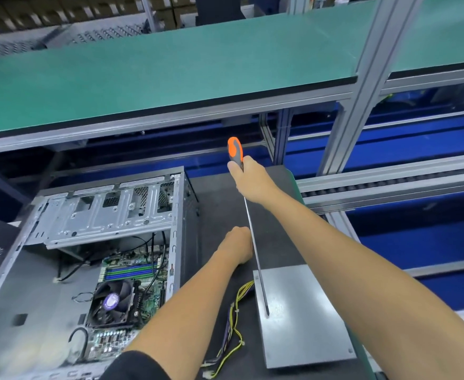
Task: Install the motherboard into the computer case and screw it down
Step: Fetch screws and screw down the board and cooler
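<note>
The work took place at a dark bench (pixel 219 215) in the lower middle of the frame, under a green-topped shelf (pixel 170 78) on a grey aluminium frame (pixel 362 78) running across the upper half. Blue panels and a roller track (pixel 390 185) lay to the right.

The computer case (pixel 88 242) lay open on its side at lower left, its drive cage (pixel 107 212) toward the top. The motherboard (pixel 132 283) sat inside the case against its right wall, with a black fan cooler (pixel 112 303) on it and black cables (pixel 154 259) trailing across. Whether any screws were in could not be told.

A grey metal box (pixel 302 319), apparently a power supply, rested on the bench at lower right, with a yellow and black wire bundle (pixel 233 325) running from its left side.

The right hand (pixel 250 179) gripped a screwdriver (pixel 255 242) by its orange and grey handle, fingers clamped round it, the long shaft slanting down with its tip touching the box's top. The left hand (pixel 237 242) was by the shaft at mid-length, fingers curled; whether they held the shaft could not be told.
</note>
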Motion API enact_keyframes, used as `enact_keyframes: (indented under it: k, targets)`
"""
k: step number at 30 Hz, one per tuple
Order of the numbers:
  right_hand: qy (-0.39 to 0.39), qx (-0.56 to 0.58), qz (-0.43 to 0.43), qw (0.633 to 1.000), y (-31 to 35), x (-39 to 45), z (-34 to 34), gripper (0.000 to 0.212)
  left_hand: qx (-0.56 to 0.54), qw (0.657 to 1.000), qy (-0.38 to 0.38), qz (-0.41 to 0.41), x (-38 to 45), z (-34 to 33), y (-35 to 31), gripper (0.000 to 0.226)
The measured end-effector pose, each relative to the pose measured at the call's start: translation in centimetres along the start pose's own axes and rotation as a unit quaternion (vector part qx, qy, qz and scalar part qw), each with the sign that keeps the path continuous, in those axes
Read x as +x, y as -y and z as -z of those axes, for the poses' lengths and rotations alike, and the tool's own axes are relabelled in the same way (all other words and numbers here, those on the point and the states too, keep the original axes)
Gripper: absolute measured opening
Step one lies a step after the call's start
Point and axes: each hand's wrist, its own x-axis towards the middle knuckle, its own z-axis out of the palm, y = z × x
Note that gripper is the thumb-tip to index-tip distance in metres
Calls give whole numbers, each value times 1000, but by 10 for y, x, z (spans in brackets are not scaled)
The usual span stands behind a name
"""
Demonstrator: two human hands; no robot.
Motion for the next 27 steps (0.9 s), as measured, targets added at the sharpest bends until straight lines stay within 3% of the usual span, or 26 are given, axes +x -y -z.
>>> enact_keyframes:
  k: [12,21,25,27]
  targets:
    - [-19,-1,15,1000,4,-7,19,27,-2,1000,1,6,2,-3,-4,5]
    - [-44,-6,24,999,8,-9,19,28,13,1000,-14,4,0,1,-4,3]
    - [-47,-5,25,999,9,-9,18,28,24,999,-27,4,1,0,-4,19]
    - [-48,-5,24,999,7,-10,19,27,36,999,-32,1,2,0,-4,12]
